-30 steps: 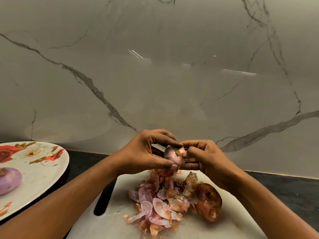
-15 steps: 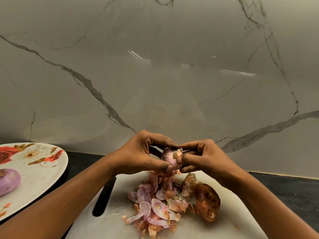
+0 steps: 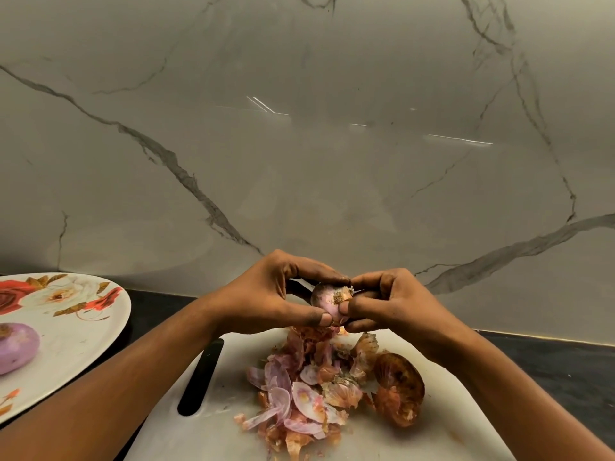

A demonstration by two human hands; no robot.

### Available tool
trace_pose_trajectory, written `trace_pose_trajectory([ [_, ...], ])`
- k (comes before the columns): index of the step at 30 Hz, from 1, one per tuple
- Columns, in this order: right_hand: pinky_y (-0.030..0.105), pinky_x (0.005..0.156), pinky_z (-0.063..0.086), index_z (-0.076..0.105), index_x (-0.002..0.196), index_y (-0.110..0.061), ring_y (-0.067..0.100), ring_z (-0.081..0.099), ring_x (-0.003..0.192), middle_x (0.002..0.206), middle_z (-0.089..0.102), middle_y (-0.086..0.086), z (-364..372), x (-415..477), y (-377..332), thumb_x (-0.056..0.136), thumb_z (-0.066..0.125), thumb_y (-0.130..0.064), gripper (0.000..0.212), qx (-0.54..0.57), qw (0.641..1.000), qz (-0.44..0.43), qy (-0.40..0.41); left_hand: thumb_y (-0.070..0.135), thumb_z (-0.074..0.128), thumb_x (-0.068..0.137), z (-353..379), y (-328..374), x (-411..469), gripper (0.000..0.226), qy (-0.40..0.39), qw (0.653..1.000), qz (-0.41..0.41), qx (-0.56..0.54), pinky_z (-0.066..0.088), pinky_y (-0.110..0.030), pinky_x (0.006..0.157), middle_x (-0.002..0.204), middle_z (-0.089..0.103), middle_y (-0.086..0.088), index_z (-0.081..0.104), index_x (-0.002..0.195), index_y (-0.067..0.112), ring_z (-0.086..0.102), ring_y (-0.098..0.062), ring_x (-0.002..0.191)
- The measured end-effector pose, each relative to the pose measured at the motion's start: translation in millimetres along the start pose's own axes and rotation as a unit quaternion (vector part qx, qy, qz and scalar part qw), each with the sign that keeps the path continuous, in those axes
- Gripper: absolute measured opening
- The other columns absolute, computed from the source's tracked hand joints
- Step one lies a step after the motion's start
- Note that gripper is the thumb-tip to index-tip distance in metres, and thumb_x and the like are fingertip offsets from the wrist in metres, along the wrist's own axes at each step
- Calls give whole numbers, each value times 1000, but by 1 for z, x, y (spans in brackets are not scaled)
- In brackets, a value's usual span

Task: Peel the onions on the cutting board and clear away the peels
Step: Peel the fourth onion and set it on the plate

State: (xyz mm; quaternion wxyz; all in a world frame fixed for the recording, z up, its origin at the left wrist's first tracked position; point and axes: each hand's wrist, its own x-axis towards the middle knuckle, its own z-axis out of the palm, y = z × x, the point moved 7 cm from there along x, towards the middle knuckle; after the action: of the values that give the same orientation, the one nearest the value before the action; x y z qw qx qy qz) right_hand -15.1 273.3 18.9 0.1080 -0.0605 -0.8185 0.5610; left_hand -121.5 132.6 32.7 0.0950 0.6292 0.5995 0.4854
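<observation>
Onion (image 3: 329, 299) sits above the board (image 3: 206, 437) and peels (image 3: 299, 397), gripped between the left hand's (image 3: 263, 294) thumb and fingers, with the right hand (image 3: 399, 304) pinching its root end.

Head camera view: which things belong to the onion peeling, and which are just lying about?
In the job: held onion, left hand, right hand, peels, unpeeled onion, cutting board, peeled onion, floral plate.
Just there: dark counter, marble wall.
</observation>
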Motion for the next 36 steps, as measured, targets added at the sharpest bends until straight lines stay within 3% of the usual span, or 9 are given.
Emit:
trace_pose_trajectory([
  [7,28,77,66,78,109,-9,27,80,90,100,82,13,0,1,-2,95,70,1,19,8,1000,-11,4,-2,82,86,1,0,0,51,-13,1000,-6,-16,60,-48,98,129,74,-7,69,134,4,70,-25,121],
  [12,31,81,66,80,105,-11,30,80,93,100,82,14,-1,-1,-7,95,70,-2,17,28,999,-34,11,1,82,87,-3,-2,0,52,-10,999,-17,-45,60,-54,98,133,72,-8,67,137,7,68,-30,124],
  [15,32,78,67,79,105,-8,32,80,89,99,81,18,-3,1,-5,101,59,2,23,53,998,-19,24,4,83,87,-5,-4,-1,51,-2,998,-27,-48,60,-55,97,130,72,-7,69,135,9,67,-29,124],
  [19,38,79,68,76,114,-3,37,80,91,102,80,21,-10,2,-5,104,57,-1,22,98,994,-14,50,11,86,85,-9,-6,-1,48,36,997,-41,-52,62,-55,93,126,71,-2,72,131,13,67,-26,121],
  [23,35,78,67,77,118,-7,32,80,95,104,82,13,-12,0,-10,89,78,-11,29,61,994,-68,57,22,89,78,-17,-11,-2,51,89,993,-59,-45,61,-52,97,121,71,4,75,127,19,68,-22,119],
  [27,32,76,66,80,111,-16,22,81,96,103,83,3,-9,-1,-13,80,83,-12,32,7,988,-131,79,24,92,74,-19,-12,-2,51,102,991,-70,-42,59,-49,100,119,72,3,78,123,21,69,-22,117],
  [36,30,77,66,79,107,-14,19,81,89,94,82,3,-18,2,-13,96,71,-7,15,-59,979,-153,124,13,92,65,-16,-17,-1,59,116,981,-106,-111,60,-36,99,117,79,-2,76,122,14,73,-19,114],
])
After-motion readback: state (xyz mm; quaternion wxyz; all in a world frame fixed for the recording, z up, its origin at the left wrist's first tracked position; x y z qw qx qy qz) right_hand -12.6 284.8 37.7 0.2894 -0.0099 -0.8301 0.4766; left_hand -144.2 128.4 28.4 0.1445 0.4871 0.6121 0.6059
